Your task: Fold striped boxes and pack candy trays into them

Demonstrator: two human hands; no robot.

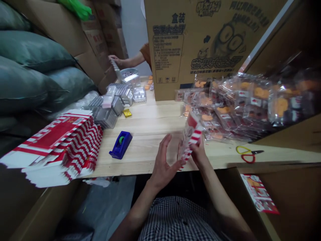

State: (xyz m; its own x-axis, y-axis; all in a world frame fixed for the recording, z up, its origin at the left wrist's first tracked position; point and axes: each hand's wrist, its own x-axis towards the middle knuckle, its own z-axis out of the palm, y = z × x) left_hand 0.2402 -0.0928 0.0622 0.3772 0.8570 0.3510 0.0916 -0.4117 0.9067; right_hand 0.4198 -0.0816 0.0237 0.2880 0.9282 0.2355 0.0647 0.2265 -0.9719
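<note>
A red-and-white striped paper box [188, 139] is held up over the front part of the table, slightly blurred. My right hand [200, 154] grips it from the right side. At its left, my left hand [162, 164] is open, fingers raised and apart from the box, with the thumb reaching to its lower edge. A stack of flat red-and-white boxes [57, 137] lies to the left. Between that stack and my hands stands a blue tape dispenser [121, 145] with a green core. Clear bags with orange pieces [223, 107] are piled on the right.
A large printed carton [190, 50] stands at the back. Clear plastic trays [107, 107] and a yellow packet [127, 112] lie back left. Scissors [248, 154] rest near the right front edge, above an open carton [296, 194]. Another person's hand [115, 60] holds a tray behind.
</note>
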